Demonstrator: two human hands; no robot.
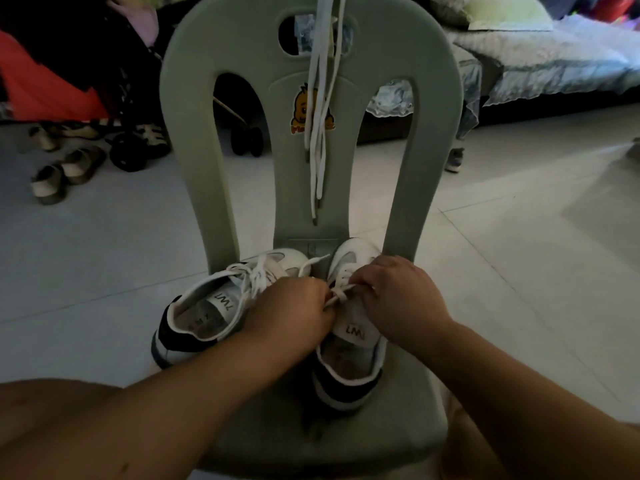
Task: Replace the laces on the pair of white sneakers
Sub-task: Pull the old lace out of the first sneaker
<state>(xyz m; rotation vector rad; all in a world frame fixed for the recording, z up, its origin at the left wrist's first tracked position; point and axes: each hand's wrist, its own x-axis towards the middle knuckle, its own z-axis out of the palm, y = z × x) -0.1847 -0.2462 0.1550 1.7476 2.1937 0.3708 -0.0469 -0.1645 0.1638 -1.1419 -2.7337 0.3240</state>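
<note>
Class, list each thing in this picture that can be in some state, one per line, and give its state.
Sneaker on the left: laced, tipped sideways on the chair seat.
Sneaker on the right: upright, laced, being worked on.
Lace: pinched between both hands.
Left hand: pinches the lace.
Right hand: pinches the lace.
Spare laces: hanging down the chair back, unused.
Chair: upright, holds both sneakers.

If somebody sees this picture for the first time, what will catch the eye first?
The left hand and the right hand both pinch the lace of one white sneaker on the green chair. Down the chair's back hang spare white laces, across a duck sticker.
</note>
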